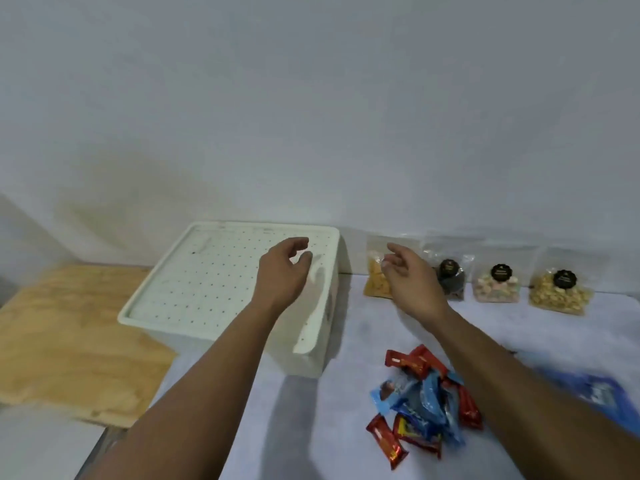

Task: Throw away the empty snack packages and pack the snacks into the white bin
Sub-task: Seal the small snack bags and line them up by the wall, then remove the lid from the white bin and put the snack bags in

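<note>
Head view. I see the left hand open above the white bin and the right hand open before four clear snack bags along the wall. Red and blue wrapped snacks lie piled on the table near the bin.

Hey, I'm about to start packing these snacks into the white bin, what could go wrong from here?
1. The white bin seems to be covered by a perforated lid; snacks can't go in until it comes off.
2. The right hand reaches over the row of clear bags propped against the wall; a sweep may topple them.
3. The pile of red and blue wrappers is jumbled, so empty packages could get packed with full ones.
</note>
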